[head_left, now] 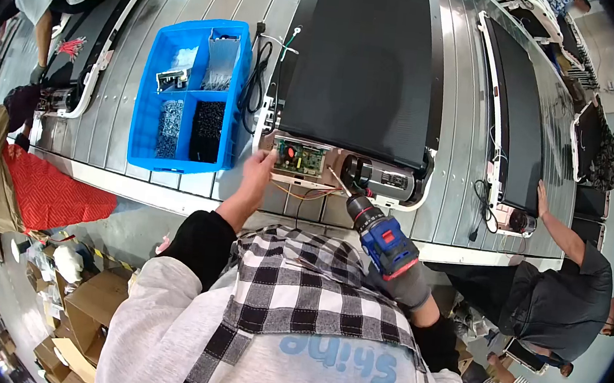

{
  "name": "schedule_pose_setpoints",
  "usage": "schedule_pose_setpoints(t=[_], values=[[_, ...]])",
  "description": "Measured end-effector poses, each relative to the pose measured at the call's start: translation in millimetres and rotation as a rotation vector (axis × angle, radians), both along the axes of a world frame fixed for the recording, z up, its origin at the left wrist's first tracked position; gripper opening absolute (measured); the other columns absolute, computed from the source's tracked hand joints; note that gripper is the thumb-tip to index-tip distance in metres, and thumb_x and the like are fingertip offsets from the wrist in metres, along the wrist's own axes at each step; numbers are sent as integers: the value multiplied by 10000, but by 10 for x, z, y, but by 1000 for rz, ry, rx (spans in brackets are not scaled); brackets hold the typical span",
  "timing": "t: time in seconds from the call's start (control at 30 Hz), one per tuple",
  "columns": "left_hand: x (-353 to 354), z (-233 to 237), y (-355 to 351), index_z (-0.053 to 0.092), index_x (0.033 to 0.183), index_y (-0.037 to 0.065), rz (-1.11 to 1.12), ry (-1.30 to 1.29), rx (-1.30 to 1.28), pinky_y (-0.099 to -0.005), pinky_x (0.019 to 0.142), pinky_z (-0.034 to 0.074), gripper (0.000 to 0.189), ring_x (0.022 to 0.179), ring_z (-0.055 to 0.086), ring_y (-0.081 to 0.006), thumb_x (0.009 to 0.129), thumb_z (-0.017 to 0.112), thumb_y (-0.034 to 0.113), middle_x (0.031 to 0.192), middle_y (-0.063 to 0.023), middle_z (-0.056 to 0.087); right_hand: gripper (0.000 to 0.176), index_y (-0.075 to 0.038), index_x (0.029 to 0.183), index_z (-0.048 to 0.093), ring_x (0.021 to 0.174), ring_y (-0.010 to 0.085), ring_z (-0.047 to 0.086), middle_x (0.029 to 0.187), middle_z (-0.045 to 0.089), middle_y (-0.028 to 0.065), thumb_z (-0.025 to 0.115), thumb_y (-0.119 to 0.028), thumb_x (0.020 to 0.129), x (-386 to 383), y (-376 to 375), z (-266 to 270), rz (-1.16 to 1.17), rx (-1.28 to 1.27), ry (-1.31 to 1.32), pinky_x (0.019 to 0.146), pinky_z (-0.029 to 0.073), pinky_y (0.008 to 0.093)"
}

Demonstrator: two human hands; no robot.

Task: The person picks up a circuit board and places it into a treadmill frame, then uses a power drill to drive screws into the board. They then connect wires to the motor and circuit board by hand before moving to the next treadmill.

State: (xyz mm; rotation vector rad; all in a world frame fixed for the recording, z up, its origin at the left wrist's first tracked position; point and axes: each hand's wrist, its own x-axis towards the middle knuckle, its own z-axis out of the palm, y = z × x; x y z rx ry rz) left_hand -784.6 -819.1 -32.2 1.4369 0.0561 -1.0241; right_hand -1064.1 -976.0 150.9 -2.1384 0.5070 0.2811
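My right hand (408,286), in a grey glove, grips a blue and black cordless drill (386,239). Its long bit points up and left, the tip by the right end of a green circuit board (300,158). The board sits in the open end of a treadmill (362,63) with a black belt. My bare left hand (254,177) is at the board's left edge, fingers bent together; what they pinch, if anything, is hidden. Right of the board lies a cylindrical motor (383,178). Orange and dark wires (305,194) hang below the board.
A blue divided bin (138,110) of screws and small parts stands left of the treadmill, beside a coiled black cable (257,74). Another treadmill (514,108) lies to the right, with a person's hand (543,200) on it. Other people work at left. Cardboard boxes (94,304) stand behind at lower left.
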Motion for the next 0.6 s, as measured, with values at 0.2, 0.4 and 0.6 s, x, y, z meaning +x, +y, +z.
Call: schedule_pose_setpoints(t=[0.2, 0.4, 0.6], values=[[-42, -47, -328, 528, 888, 51, -309, -1095, 203, -397, 720, 406, 300, 820, 501, -306, 684, 733, 131, 806, -96, 514, 369, -63, 1052, 595, 869, 296, 622, 940, 635, 130, 676, -168, 708, 57, -114, -112, -124, 98, 234, 762, 518, 371], [25, -253, -332, 534, 933, 50, -405, -1130, 147, -400, 659, 421, 337, 754, 511, -291, 667, 733, 102, 753, -81, 526, 352, -68, 981, 638, 877, 288, 643, 892, 665, 164, 705, -292, 718, 208, -196, -300, -217, 189, 368, 767, 514, 343], [39, -234, -348, 533, 931, 52, -401, -1118, 146, -394, 650, 420, 352, 746, 510, -286, 647, 738, 86, 747, -79, 521, 390, -50, 973, 640, 845, 295, 647, 868, 662, 182, 686, -314, 691, 528, -317, -344, -217, 248, 512, 769, 507, 350]])
